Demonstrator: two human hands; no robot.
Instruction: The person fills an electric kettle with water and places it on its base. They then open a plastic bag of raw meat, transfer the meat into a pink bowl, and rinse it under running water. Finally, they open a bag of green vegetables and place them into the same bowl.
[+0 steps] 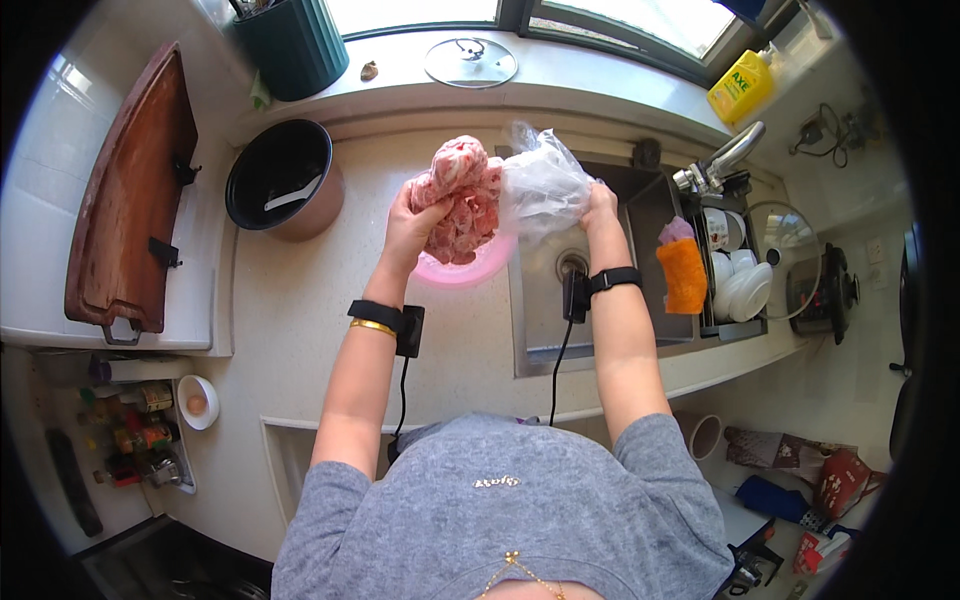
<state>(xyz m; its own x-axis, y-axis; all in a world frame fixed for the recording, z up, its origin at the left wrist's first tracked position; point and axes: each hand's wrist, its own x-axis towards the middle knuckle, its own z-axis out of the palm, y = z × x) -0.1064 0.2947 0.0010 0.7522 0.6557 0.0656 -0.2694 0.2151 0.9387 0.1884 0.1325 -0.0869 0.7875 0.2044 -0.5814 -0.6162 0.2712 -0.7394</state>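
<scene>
My left hand (418, 225) grips a lump of raw, pinkish-red meat (461, 199), thumb across its front. Beneath the meat a pink plastic basin (469, 276) rests on the counter, mostly hidden. In my right hand (600, 202) is a crumpled clear plastic bag (546, 184), held over the left part of the sink. The bag's left edge touches or overlaps the meat's right side; I cannot tell whether any meat is still inside the bag.
The steel sink (536, 352) with its faucet (720, 161) lies right. A dark-lined inner pot (330, 202) holding a white utensil stands left, near a wooden cutting board (124, 195). An orange cloth (682, 276) hangs by the dish rack (731, 330). A glass lid (487, 67) lies on the windowsill.
</scene>
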